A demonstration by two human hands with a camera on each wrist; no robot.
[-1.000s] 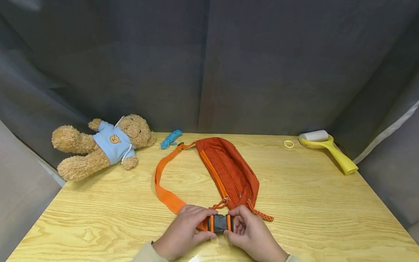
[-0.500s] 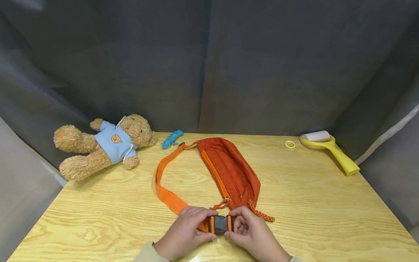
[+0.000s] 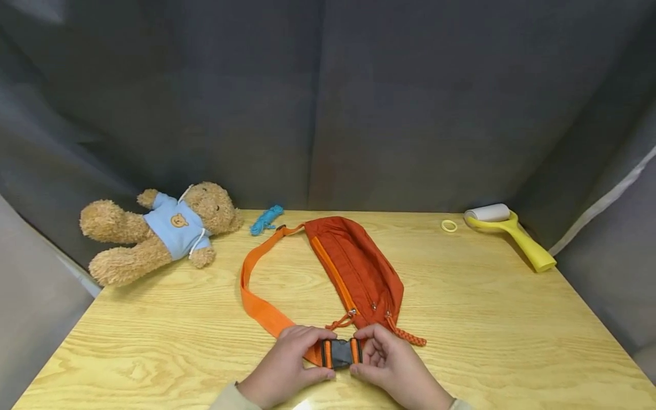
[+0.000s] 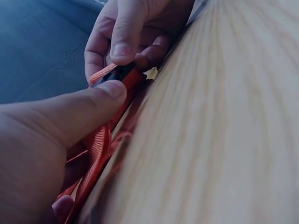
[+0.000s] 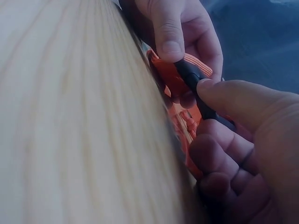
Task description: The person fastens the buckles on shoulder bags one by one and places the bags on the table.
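Note:
A red-orange waist bag lies on the wooden table, its orange strap looping round on the left. At the near end is the bag's black buckle, its two halves joined. My left hand pinches the buckle's left end, thumb below and fingers above. On the right end, the thumb and forefinger of my right hand do the same, with the other fingers curled in. Close up in the right wrist view, the dark buckle sits between both thumbs; its underside is hidden by fingers.
A teddy bear in a blue top lies at the back left. Beside it is a blue cord bundle. A yellow ring and a yellow-handled lint roller lie at the back right. Dark curtains surround the table.
Both hands keep the same grip on the joined buckle. The whole head view has shifted slightly; nothing else visibly moves.

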